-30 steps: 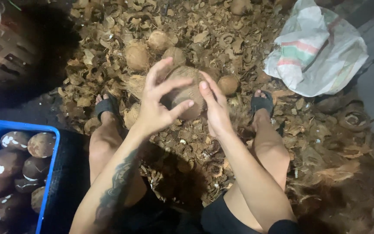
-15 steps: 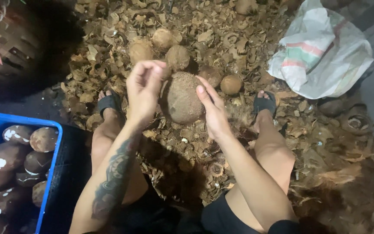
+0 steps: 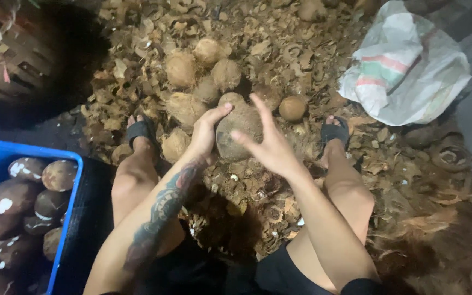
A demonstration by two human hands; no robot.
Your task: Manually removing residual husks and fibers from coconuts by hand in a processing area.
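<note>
A round brown husked coconut [image 3: 240, 127] rests between my knees on a heap of husk scraps. My left hand [image 3: 205, 133] presses against its left side, thumb over the top. My right hand [image 3: 270, 143] hovers at its right front with fingers spread, only lightly touching or just off it. My tattooed left forearm [image 3: 159, 213] reaches in from below. Both feet in black sandals, one sandal [image 3: 139, 130] to the left and the other sandal [image 3: 334, 132] to the right, flank the coconut.
Several more coconuts [image 3: 208, 70] lie behind in the husk pile [image 3: 279, 49]. A blue crate [image 3: 71, 218] of shelled dark coconuts stands at the lower left. A white woven sack [image 3: 408, 68] lies at the upper right, a woven basket [image 3: 6, 54] at the upper left.
My left hand has slid from the top of the coconut down to its left side. My right hand has come off the coconut's right side and spread open in front.
</note>
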